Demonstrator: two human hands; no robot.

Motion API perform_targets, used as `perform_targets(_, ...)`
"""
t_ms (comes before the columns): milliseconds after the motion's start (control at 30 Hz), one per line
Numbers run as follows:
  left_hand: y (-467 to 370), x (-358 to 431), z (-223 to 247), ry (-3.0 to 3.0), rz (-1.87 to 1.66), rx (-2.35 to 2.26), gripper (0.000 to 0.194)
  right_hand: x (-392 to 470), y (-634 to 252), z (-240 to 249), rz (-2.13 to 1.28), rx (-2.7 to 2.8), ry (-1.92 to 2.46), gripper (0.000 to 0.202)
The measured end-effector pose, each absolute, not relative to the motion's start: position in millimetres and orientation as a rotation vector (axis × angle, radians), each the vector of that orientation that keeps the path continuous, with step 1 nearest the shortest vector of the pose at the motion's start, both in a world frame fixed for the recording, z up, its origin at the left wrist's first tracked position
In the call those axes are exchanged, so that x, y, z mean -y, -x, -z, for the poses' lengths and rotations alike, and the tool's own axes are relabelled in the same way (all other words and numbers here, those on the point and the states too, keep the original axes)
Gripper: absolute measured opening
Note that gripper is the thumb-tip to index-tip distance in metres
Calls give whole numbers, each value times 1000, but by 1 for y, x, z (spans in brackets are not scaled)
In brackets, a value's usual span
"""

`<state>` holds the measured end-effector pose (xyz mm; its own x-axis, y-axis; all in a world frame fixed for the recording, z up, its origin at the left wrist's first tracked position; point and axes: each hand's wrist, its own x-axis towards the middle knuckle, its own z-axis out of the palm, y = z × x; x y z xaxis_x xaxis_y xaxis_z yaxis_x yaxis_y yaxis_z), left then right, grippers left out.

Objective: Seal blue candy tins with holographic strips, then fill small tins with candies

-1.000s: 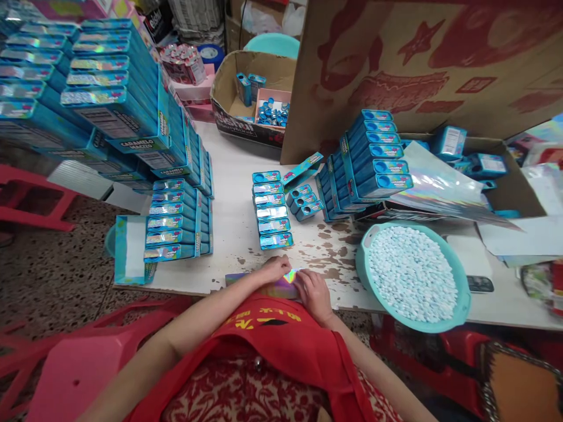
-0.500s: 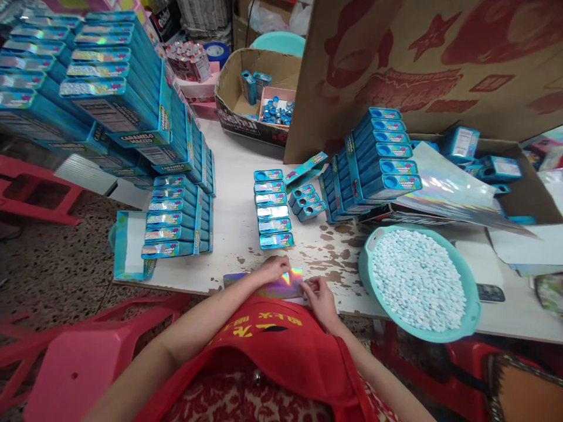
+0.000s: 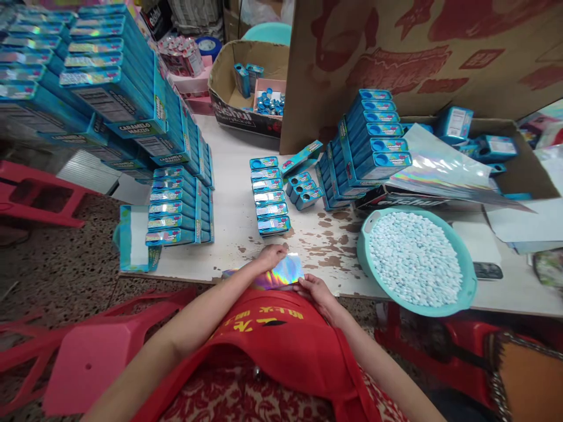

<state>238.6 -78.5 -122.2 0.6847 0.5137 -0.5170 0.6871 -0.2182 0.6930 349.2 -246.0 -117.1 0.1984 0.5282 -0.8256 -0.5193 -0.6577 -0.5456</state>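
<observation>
A shiny rainbow-coloured foil sheet lies at the table's front edge, close to the red apron. My left hand reaches across it, fingers closed together at its upper edge. At the sheet's right end, my right hand pinches the corner between thumb and fingers. Just beyond my hands is a row of blue flat candy tins with shiny tops. Beside that row stand three small blue tins with round holes in their tops, and a blue carton tray lies behind them.
Tall stacks of blue tins rise at the left. On the right are another tin stack, more foil sheets and a teal basin full of pale candies. A cardboard box holds tins and caps. Red stools stand below.
The whole view has shifted slightly. The foil sheet's right part has tilted and catches the light more broadly. Both hands keep their places at it.
</observation>
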Motion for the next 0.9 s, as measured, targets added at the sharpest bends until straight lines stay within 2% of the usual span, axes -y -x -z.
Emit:
perform_targets(200, -187, 82, 96, -1737, 19, -1067, 23, 225, -317, 109, -1560, 110, 1578, 37)
perform_targets(300, -131, 99, 80, -1610, -83, -1185, 18, 211, -287, 108, -1602, 360, 1507, 44)
perform_targets(433, -43, 145, 71, -1472, -386, -1520, 16, 193, -219, 116, -1804, 614, 1344, 46)
perform_targets(533, 16, 199, 76, -1216, -755, -1827, 25, 202, -156, 116, -2024, 821, 1209, 45)
perform_targets(633, 57, 258, 90, -816, -1011, -2080, 41, 226, -105, 110, -2220, 1000, 1133, 52)
perform_targets(767, 87, 311, 108, -441, -1275, -2244, 58, 247, -63, 103, -2197, 1069, 1141, 57)
perform_targets(900, 99, 321, 116, -266, -1506, -2218, 56, 258, -45, 108, -2085, 1129, 1216, 58)
